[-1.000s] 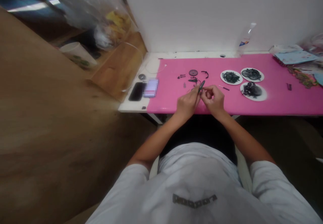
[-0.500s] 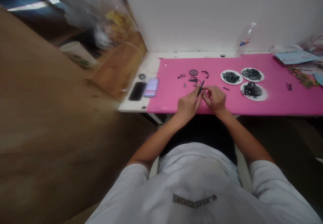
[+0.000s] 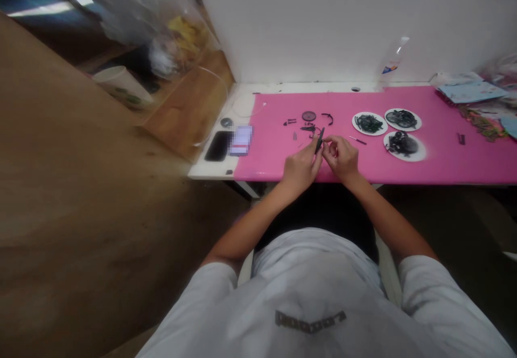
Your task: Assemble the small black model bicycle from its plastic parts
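Observation:
My left hand [image 3: 299, 168] is closed around a slim dark part [image 3: 320, 139], which sticks up past the thumb and fingers over the pink mat [image 3: 274, 153]. Close on its right, my right hand [image 3: 342, 159] pinches at the edge of that part; whatever lies between its fingertips is too small to make out. Just beyond the hands lie a round dark disc [image 3: 309, 116], a curved black piece [image 3: 328, 118] and several small dark pieces [image 3: 307, 128]. A thin screwdriver-like tool [image 3: 357, 140] rests to the right of my right hand.
Three white plates, a left one [image 3: 354, 127], a back one [image 3: 418, 125] and a front one [image 3: 421, 156], hold black pieces. A phone [image 3: 218, 146] lies at the table's left end. A clear bottle [image 3: 393, 62] stands at the back; papers [image 3: 468, 91] are piled at right.
My right fingers have shifted slightly against the dark part. The whole view has moved a little; the things on the mat stay where they were.

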Tool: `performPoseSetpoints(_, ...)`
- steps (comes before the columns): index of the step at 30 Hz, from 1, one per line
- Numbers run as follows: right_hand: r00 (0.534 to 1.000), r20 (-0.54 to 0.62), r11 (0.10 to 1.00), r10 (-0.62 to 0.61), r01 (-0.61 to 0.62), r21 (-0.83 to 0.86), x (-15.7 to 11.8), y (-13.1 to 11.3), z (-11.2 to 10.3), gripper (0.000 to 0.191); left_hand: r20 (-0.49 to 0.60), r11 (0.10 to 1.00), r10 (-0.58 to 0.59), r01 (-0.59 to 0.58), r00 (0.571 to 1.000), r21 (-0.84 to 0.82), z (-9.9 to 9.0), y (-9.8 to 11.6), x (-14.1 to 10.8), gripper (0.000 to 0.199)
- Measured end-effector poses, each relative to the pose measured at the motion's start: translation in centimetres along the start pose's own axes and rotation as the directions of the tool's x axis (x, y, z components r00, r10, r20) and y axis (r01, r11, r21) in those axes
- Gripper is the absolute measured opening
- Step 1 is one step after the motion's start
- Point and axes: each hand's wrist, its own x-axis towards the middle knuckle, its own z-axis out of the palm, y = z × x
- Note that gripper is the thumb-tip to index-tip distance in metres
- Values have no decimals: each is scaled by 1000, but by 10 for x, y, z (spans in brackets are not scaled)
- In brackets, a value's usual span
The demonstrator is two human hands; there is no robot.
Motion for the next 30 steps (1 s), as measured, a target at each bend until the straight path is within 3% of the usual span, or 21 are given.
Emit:
performPoseSetpoints(9,999,2,999,35,-35,31,-1,1,2,20,-6,1000,18,-18,1000,-8,1,-2,0,49)
performPoseSetpoints(23,965,68,946,253,-261,191,-6,-2,9,22,66,998,4,-8,998,57,6,-10,2,51)
performPoseSetpoints(30,976,31,962,215,-217,166,-5,-2,8,20,95,1000,2,-4,996,19,-1,-7,5,51)
